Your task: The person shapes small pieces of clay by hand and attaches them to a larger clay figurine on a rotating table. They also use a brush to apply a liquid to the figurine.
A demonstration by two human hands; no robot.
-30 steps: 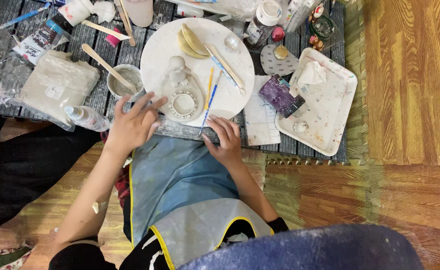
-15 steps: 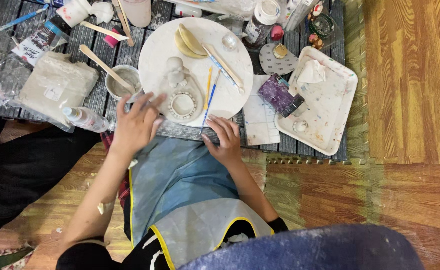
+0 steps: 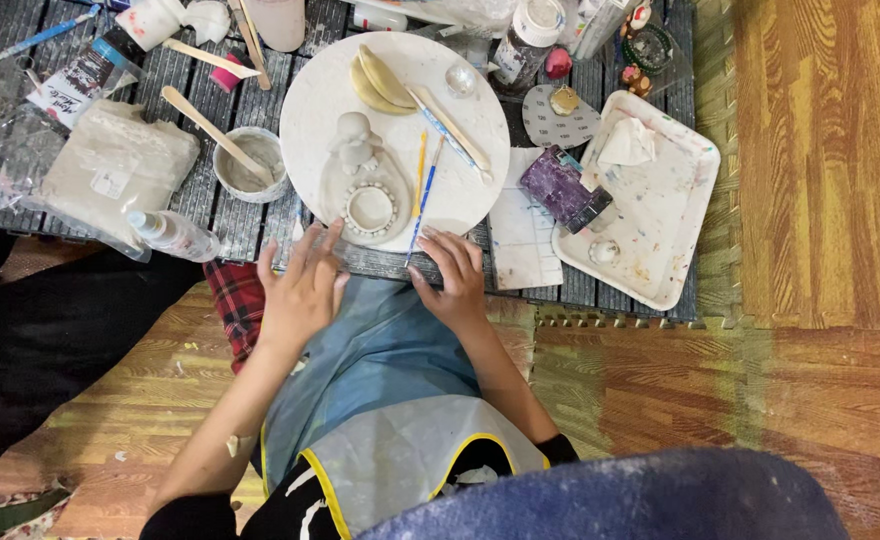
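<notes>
My left hand (image 3: 302, 286) rests at the near rim of a round white board (image 3: 310, 100), fingers spread, holding nothing. My right hand (image 3: 452, 282) lies flat at the table edge just right of it, also empty. On the board sit a small pale clay figure (image 3: 353, 142), a ring-shaped clay dish with a beaded rim (image 3: 370, 209), two curved yellow tools (image 3: 378, 82) and thin brushes (image 3: 424, 192). A blue apron (image 3: 380, 390) covers my lap below both hands.
A cup of grey slip with a wooden stick (image 3: 248, 162) and a wrapped clay block (image 3: 110, 168) lie left of the board. A spray bottle (image 3: 172, 233) is near the left edge. A white paint-stained tray (image 3: 675, 215) and purple block (image 3: 560, 187) are right. Wood floor beyond.
My left hand has slid right and down from beside the cup to the board's near edge. My right hand has barely moved.
</notes>
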